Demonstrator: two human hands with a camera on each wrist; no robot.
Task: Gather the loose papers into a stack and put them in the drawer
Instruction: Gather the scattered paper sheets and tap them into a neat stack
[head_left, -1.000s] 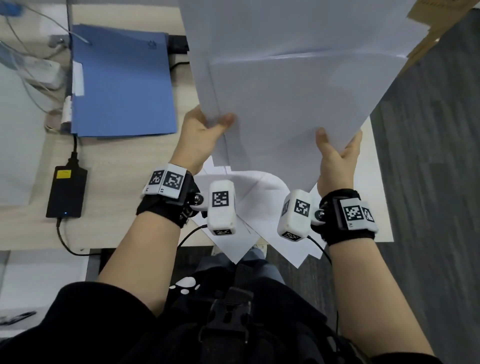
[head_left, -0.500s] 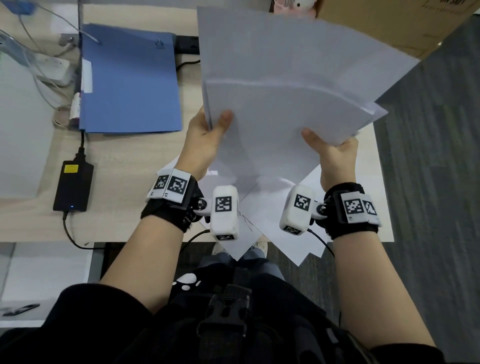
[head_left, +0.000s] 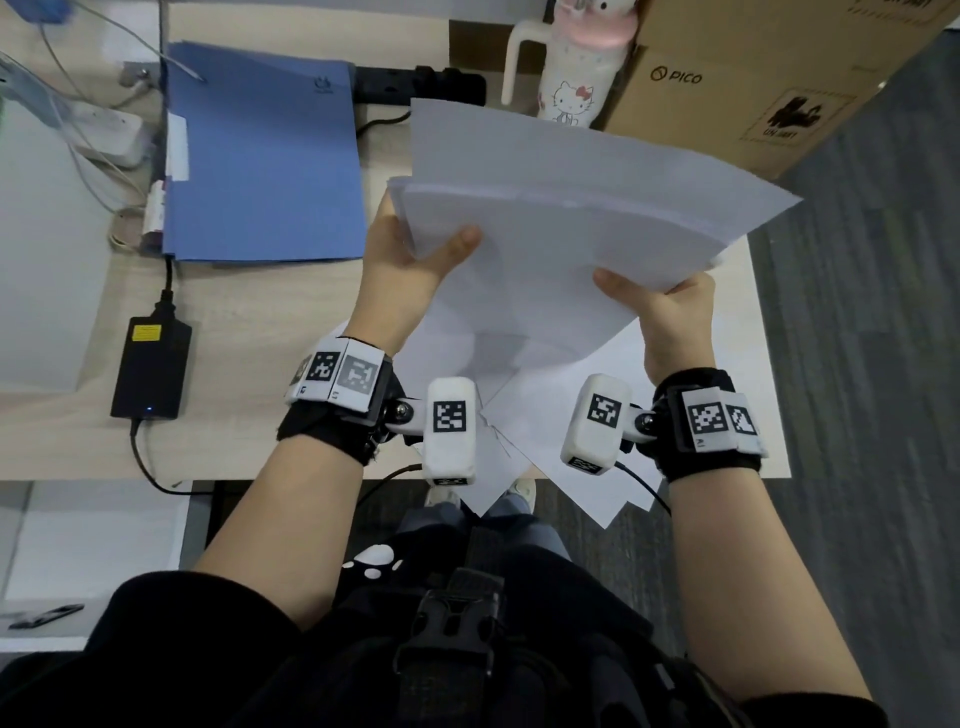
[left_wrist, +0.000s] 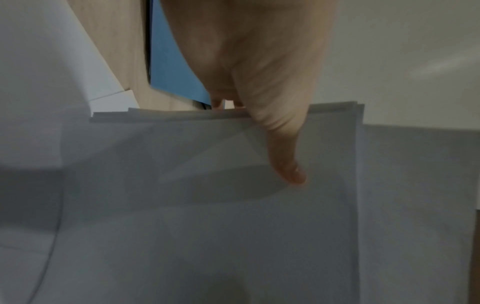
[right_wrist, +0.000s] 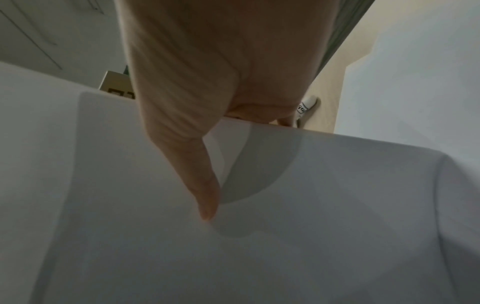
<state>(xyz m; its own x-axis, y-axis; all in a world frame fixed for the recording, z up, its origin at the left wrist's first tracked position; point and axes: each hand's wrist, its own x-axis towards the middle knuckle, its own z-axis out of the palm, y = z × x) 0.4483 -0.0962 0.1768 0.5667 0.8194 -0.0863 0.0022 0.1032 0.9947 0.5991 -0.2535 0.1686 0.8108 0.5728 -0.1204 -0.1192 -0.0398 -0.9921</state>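
Observation:
A bundle of white papers is held above the desk, tilted, with its sheets not squared up. My left hand pinches its left edge, thumb on top and fingers hidden underneath; the left wrist view shows the thumb lying across the papers. My right hand pinches the near right edge the same way, its thumb pressed on the top sheet. More loose sheets lie on the desk under my wrists and overhang its front edge. No drawer shows in any view.
A blue folder lies at the back left of the wooden desk, a black power adapter nearer left. A white and pink cartoon bottle and a cardboard box stand at the back right. Grey floor runs along the right.
Both hands have lowered the bundle and drawn it toward me, so the bottle and box behind it now show. The fanned sheets have closed up somewhat. Both grips are unchanged.

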